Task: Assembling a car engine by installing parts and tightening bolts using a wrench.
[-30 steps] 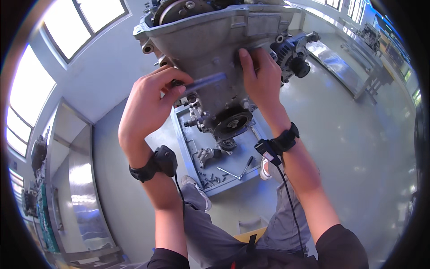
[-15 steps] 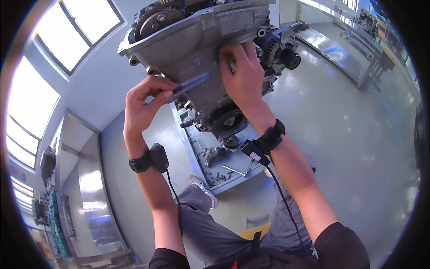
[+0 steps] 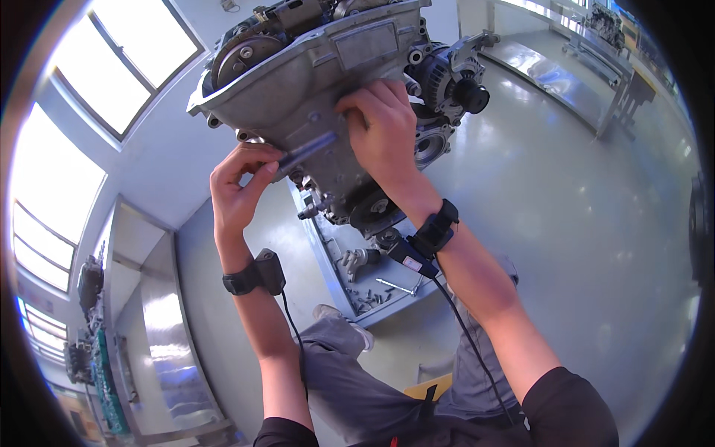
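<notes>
An engine with a grey metal front cover (image 3: 275,108) stands before me. At the cover's lower left edge is my left hand (image 3: 242,179), closed, thumb and fingers pinched together. From its fingertips a dark, bluish, bar-shaped streak (image 3: 309,150) slants up to the right across the cover; I cannot tell whether it is a held tool or part of the cover. My right hand (image 3: 383,134) rests against the middle of the cover with fingers curled in. Its fingertips, and anything in them, are hidden. Below the hands is a round dark pulley (image 3: 377,208).
An alternator (image 3: 447,82) sticks out on the engine's right. Underneath, a grey tray (image 3: 316,242) bears a metal fitting (image 3: 359,261), a wrench-like tool (image 3: 398,287) and several bolts (image 3: 370,300). Cables run from bands on both my wrists. A metal bench (image 3: 551,78) stands at the far right.
My right hand has moved left across the cover, fingers still curled. The left hand keeps its pinch at the cover's edge. The whole engine has shifted slightly left and down in view.
</notes>
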`<state>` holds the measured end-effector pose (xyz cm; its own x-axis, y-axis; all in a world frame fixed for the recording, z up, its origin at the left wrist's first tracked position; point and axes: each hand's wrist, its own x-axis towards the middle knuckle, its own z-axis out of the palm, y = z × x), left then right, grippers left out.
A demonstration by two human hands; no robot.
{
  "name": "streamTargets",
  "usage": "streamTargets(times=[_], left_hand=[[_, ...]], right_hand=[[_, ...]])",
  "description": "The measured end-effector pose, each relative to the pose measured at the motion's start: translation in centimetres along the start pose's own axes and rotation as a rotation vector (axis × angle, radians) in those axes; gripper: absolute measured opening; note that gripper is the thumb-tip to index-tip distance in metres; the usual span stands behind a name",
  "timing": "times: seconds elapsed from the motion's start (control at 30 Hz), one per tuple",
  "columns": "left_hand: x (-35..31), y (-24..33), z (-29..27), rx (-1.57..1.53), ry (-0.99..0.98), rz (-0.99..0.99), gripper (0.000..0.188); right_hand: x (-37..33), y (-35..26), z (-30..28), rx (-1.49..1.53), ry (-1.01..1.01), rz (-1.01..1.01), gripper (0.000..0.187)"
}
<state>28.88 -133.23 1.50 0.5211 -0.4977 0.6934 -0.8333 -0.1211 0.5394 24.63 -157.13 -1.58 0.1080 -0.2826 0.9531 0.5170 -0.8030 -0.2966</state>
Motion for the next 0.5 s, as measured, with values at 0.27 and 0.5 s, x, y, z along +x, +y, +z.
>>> streamTargets(times=[0.27,0.5], left_hand=[[-1.0,3.1,0.0,0.523,-0.104,-0.042,0.016],[-1.8,12.3,3.5,0.625,-0.092,0.2,0.019]], right_hand=[[0.9,3.0,-3.6,0.151,-0.403,0.057,0.019],[8.1,7.5,-13.7,-0.05,-1.17,-0.019,0.025]])
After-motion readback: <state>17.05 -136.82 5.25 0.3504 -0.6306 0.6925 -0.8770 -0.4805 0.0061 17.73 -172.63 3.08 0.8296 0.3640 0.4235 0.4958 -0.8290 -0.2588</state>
